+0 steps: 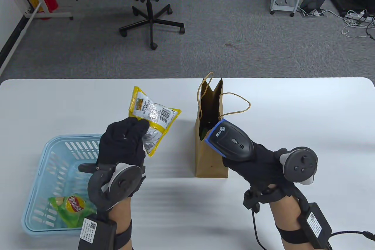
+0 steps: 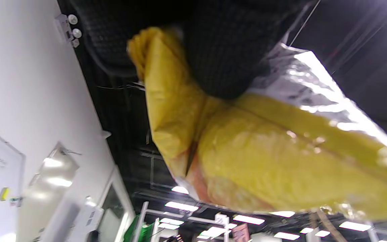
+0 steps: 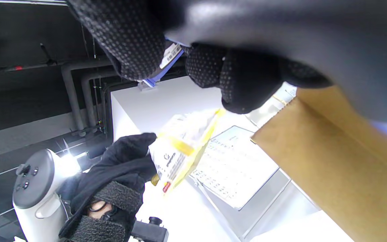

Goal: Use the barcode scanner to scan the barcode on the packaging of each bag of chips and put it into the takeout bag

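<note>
left hand (image 1: 124, 141) holds yellow chips bag (image 1: 153, 118) up, barcode side showing; right hand (image 1: 257, 165) grips barcode scanner (image 1: 230, 140) just beside open paper takeout bag (image 1: 209, 156) standing on desk (image 1: 307, 109); green chips bag (image 1: 71, 206) in blue basket (image 1: 38, 179).

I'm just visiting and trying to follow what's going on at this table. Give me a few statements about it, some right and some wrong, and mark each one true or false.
1. The left hand holds a yellow chip bag up off the table. True.
2. The right hand is empty. False: it grips a barcode scanner.
3. The brown paper takeout bag lies flat on its side. False: it stands upright with its mouth open.
4. A green chip bag lies in the blue basket. True.
5. The yellow chip bag's barcode side faces up toward the table camera. True.
</note>
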A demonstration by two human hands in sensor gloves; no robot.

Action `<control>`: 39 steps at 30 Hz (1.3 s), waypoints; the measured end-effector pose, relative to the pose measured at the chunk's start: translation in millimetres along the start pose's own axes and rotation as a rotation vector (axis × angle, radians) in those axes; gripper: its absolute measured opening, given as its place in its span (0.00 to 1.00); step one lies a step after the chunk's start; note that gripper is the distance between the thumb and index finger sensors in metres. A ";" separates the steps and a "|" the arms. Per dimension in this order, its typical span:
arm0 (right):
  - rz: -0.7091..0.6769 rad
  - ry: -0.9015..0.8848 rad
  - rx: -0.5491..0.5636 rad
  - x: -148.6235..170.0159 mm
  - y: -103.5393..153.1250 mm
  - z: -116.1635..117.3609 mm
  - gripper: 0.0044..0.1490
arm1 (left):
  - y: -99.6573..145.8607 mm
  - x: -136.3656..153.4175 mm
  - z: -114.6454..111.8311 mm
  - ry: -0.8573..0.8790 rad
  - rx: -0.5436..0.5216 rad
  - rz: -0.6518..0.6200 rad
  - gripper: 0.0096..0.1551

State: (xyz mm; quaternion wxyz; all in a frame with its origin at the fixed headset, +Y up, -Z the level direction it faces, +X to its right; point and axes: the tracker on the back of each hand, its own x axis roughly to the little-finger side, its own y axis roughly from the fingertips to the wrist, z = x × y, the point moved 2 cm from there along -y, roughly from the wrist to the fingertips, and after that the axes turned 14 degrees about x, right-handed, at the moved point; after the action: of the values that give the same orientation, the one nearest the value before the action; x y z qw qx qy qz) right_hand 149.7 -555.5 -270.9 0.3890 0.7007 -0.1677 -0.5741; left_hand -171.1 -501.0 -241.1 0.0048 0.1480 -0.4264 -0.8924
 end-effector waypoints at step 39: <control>-0.005 0.043 -0.073 6.7 -0.4 8.8 0.37 | 17.4 -42.2 -10.1 -0.035 -0.069 -0.219 0.17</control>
State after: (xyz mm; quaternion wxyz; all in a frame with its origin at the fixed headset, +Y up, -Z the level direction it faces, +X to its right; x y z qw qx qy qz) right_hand 143.3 -562.9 -276.1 0.4164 0.6987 -0.1366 -0.5655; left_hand -130.1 -514.0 -222.9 -0.0953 0.1778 -0.3768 -0.9041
